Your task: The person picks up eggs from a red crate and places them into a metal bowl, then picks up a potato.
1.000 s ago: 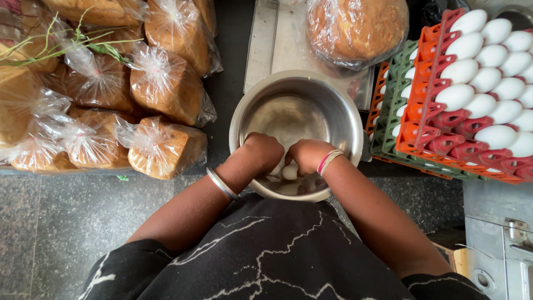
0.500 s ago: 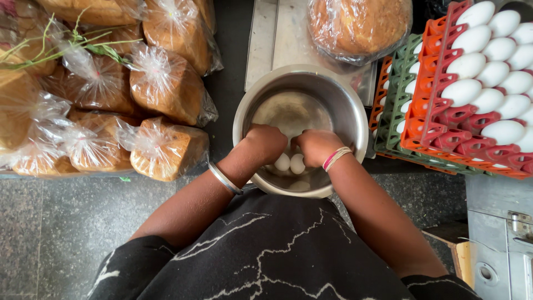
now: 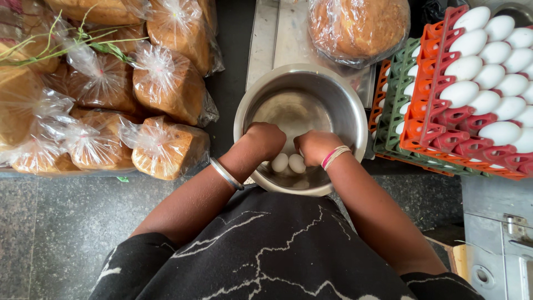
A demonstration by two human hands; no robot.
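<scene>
Two white eggs [image 3: 288, 163] lay at the near side of the steel bowl [image 3: 355, 105], which sat on the dark stone surface [image 3: 61, 222] towards its near edge, between bagged bread loaves [image 3: 166, 147] on the left and stacked egg trays [image 3: 444, 116] on the right. Left hand [image 3: 265, 139] and right hand [image 3: 316, 145] were both down inside the bowl, knuckles up, curled just above the eggs, likely to work over the bowl so nothing spilled. Fingers were hidden under the hands; their grip could not be told. A third pale shape [image 3: 302, 183] by the near rim was blurred. Tray edges ran out of frame.
</scene>
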